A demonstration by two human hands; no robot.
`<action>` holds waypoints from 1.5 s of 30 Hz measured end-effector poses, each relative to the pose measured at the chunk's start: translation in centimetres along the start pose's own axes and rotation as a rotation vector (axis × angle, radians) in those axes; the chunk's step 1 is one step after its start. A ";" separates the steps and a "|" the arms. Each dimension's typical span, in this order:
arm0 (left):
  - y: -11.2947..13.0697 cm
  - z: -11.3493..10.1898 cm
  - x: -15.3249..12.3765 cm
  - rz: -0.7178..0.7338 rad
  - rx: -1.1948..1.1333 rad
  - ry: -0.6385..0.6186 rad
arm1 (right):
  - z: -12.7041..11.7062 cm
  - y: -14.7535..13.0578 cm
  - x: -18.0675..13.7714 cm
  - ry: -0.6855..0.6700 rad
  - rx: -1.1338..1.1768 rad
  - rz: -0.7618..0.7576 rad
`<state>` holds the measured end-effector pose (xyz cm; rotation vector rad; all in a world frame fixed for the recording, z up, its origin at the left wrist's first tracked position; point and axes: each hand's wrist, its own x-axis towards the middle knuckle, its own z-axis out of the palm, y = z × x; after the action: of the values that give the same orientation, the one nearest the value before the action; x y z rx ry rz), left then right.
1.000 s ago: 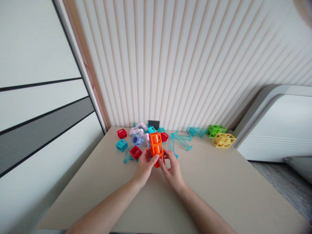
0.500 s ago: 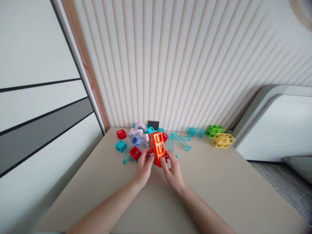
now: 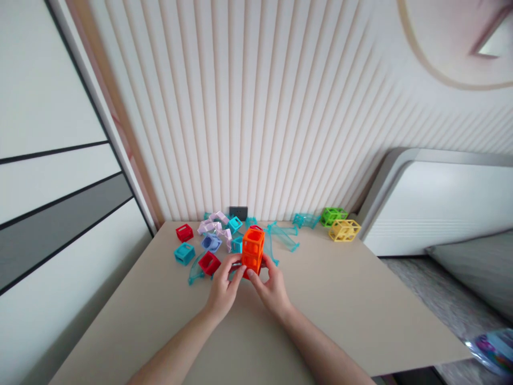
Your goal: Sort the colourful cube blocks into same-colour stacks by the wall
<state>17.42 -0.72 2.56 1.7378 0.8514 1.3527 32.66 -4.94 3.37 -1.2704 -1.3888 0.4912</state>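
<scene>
Between my two hands stands an upright stack of orange toy cube blocks [image 3: 253,248] with open window-like sides. My left hand [image 3: 225,280] grips its lower left side, with the thumb in front. From the right, my right hand [image 3: 271,286] holds the bottom, its thumb also on the near face. The fingertips behind the stack are partly hidden. Just left of my left hand lies a red cube block [image 3: 209,263]. A blue-violet block [image 3: 211,243] and a teal cube block [image 3: 184,253] sit farther left.
Pale lilac pieces [image 3: 211,226] and a red block [image 3: 184,232] lie at the table's back left. Translucent teal track pieces [image 3: 285,236] spread behind the stack. Green [image 3: 334,216] and yellow frame blocks [image 3: 344,230] stand at the back right. A ribbed wall [image 3: 248,107] borders the table [image 3: 340,299].
The orange stack has turned from leaning to nearly upright, its open top now showing. Both hands have shifted slightly with it. The camera view has swung right.
</scene>
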 end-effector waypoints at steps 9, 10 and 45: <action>-0.4 0.1 -0.3 0.176 0.222 -0.078 | -3.2 -0.4 0.0 0.073 -0.049 0.039; -0.3 0.2 -0.4 0.209 0.247 -0.104 | -4.2 -0.1 0.0 0.097 -0.056 0.051; -0.4 1.1 -1.1 0.290 0.294 -0.395 | -21.1 8.5 -0.3 0.623 -0.441 0.563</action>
<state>18.19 -1.65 1.54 2.3327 0.6113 1.0362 54.74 -10.01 1.88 -1.9826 -0.6120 0.1236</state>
